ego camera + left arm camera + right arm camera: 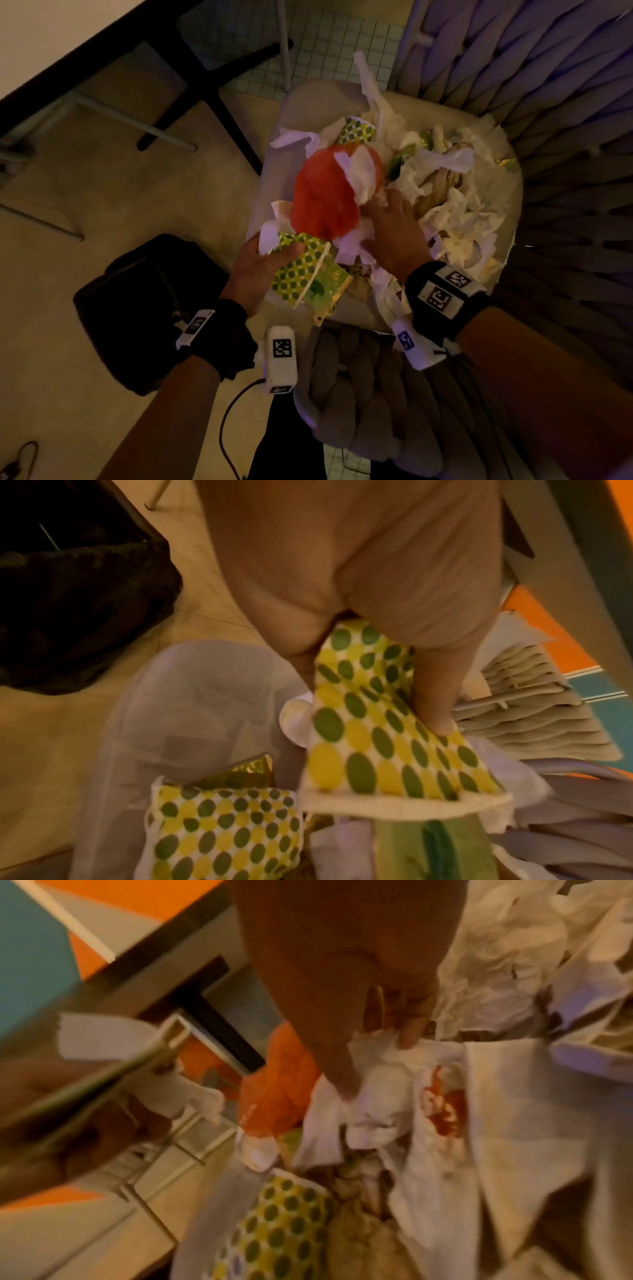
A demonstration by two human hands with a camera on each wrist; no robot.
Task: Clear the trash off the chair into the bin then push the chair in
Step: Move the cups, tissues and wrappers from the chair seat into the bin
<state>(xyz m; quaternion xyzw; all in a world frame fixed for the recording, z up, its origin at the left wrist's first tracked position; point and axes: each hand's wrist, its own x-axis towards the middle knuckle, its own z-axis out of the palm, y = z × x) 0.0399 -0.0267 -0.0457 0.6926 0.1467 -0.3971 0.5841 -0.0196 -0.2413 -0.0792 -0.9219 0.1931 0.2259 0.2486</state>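
Trash-gathering on the chair seat, bin not yet fed.
Left hand pinches a flattened dotted paper cup at the seat's near-left edge; right hand curls fingers into white crumpled napkins mid-seat, beside an orange plastic bag. Next, I judge, both handfuls must swing left of the seat to the black-lined bin on the floor. Much loose tissue remains toward the seat's back; a table leg stands beyond the seat's front.
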